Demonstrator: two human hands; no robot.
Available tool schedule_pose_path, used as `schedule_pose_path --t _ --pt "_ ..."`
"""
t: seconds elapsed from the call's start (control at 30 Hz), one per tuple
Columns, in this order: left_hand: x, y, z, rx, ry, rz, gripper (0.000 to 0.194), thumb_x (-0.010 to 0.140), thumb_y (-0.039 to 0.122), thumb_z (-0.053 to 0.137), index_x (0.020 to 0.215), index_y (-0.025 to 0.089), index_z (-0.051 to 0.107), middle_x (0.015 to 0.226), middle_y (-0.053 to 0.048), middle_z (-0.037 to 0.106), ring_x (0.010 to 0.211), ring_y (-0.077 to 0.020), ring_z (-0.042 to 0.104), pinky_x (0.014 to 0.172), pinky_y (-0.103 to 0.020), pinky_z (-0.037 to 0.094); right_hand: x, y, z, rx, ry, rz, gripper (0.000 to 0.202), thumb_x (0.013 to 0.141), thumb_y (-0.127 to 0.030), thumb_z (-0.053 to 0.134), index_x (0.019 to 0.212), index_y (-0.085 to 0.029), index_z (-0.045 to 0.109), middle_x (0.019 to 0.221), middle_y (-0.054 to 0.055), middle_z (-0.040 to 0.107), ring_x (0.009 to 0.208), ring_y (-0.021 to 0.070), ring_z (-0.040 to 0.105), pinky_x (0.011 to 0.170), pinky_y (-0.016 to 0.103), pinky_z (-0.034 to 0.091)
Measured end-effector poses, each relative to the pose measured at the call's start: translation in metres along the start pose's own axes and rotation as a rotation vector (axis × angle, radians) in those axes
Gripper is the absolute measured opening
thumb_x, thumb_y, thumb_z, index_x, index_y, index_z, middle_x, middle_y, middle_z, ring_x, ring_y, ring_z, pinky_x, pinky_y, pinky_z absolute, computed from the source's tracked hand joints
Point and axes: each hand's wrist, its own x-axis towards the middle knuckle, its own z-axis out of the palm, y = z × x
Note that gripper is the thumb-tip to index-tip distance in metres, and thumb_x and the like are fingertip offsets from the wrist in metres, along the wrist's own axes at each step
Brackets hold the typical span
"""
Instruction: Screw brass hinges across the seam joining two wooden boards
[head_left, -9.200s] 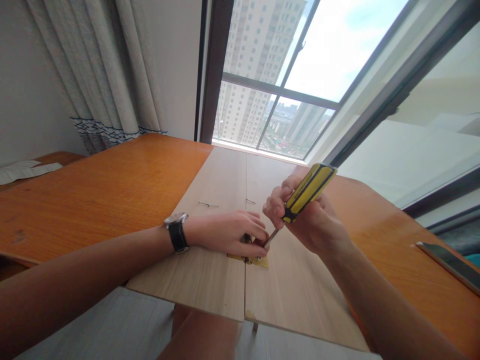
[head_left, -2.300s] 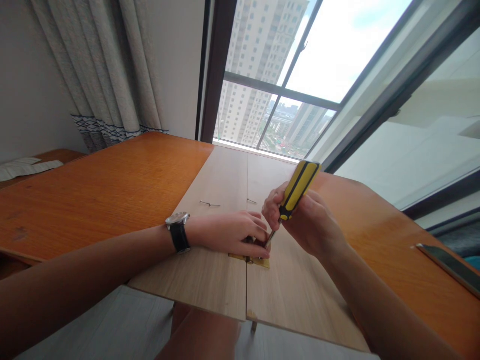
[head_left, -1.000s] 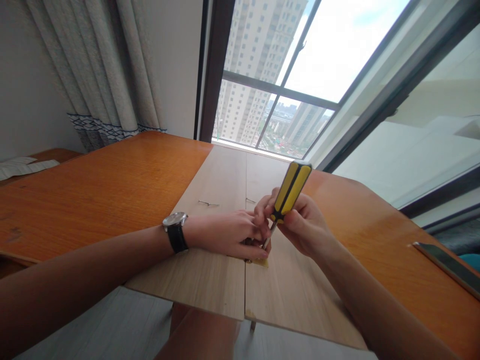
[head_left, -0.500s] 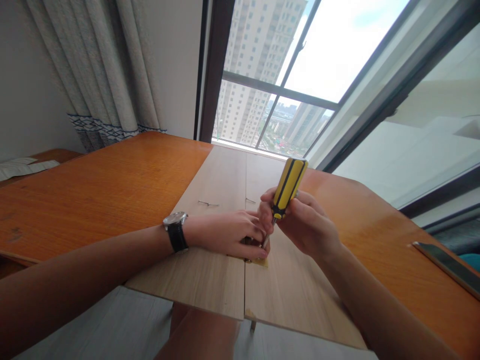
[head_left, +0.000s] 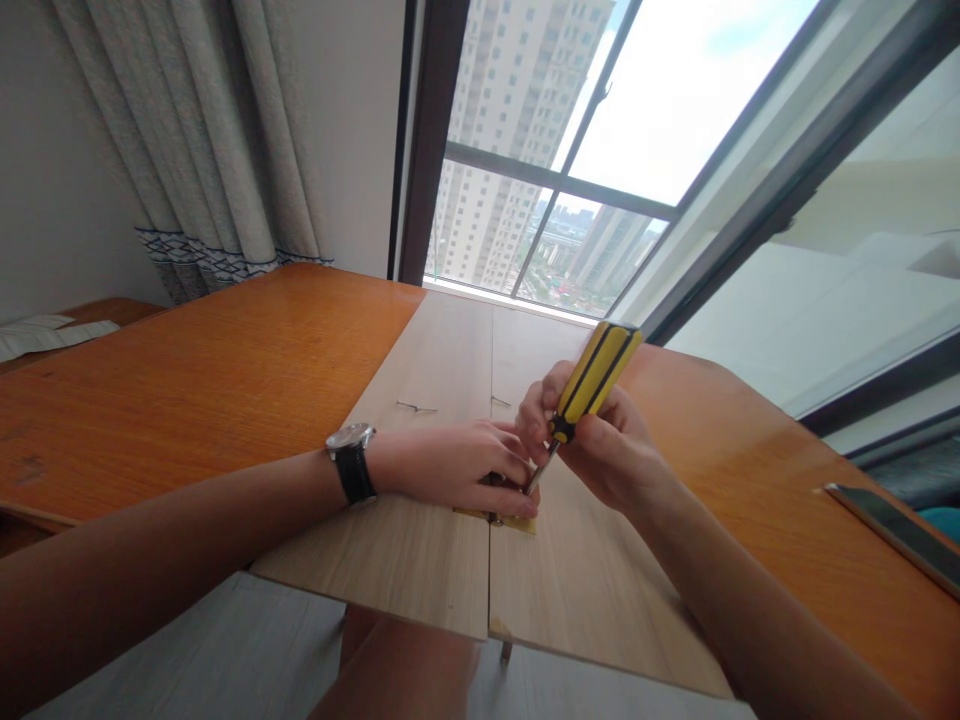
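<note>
At the far left edge of the frame a sheet of white paper (head_left: 45, 335) lies on a lower ledge, and the orange wooden surface (head_left: 210, 380) fills the left and centre. Across it lie two pale boards (head_left: 420, 560), side by side, their seam running up the middle of the frame. Left of centre, the left hand (head_left: 457, 468), with one wristwatch (head_left: 351, 460) on its wrist, rests flat on the left board, its fingers (head_left: 517, 470) curled down and pressing on one brass hinge (head_left: 517, 523) that straddles the seam just below centre; whether they pinch a screw cannot be told. Just to the right, the right hand (head_left: 607, 450) is clenched around one screwdriver (head_left: 592, 380). Its handle is yellow with black stripes and tilts toward the upper right, while the thin metal shaft slants down-left to the hinge between both hands. At the lower right edge a dark flat strip (head_left: 900, 530) lies on the surface.
</note>
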Motion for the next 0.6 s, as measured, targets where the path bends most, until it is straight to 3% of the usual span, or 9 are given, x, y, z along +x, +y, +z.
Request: schedule_pose_path --t 0.17,0.37,0.6 --pt "0.0006 -0.0001 0.0019 0.047 0.028 0.004 0.028 0.098 0.025 0.058 0.073 0.016 0.068 0.079 -0.005 0.071 0.078 -0.0149 0.062 0.086 -0.027 0.048 -0.0017 -0.0031 0.0017 0.076 -0.003 0.026 0.033 0.087 -0.046 0.068 0.105 -0.018 0.069 0.073 0.003 0.067 0.062 0.0161 0.060 0.061 0.030 0.049" --pt "0.0001 -0.0009 0.0026 0.036 0.060 0.026 0.024 0.095 0.023 0.060 0.074 0.016 0.069 0.078 -0.004 0.070 0.075 -0.0146 0.061 0.083 -0.028 0.049 -0.0013 -0.0020 0.0016 0.034 0.034 0.004 0.032 0.088 -0.048 0.067 0.095 -0.017 0.072 0.074 0.004 0.066 0.061 0.0157 0.060 0.059 0.030 0.051" --pt "0.0009 -0.0009 0.0011 0.000 0.043 0.041 0.024 0.096 0.023 0.059 0.074 0.015 0.066 0.078 -0.005 0.069 0.077 -0.0148 0.062 0.076 -0.026 0.048 0.0010 0.0005 0.0002 0.013 -0.011 -0.053 0.029 0.081 -0.046 0.078 0.086 -0.020 0.069 0.086 0.002 0.062 0.060 0.0108 0.059 0.057 0.026 0.048"
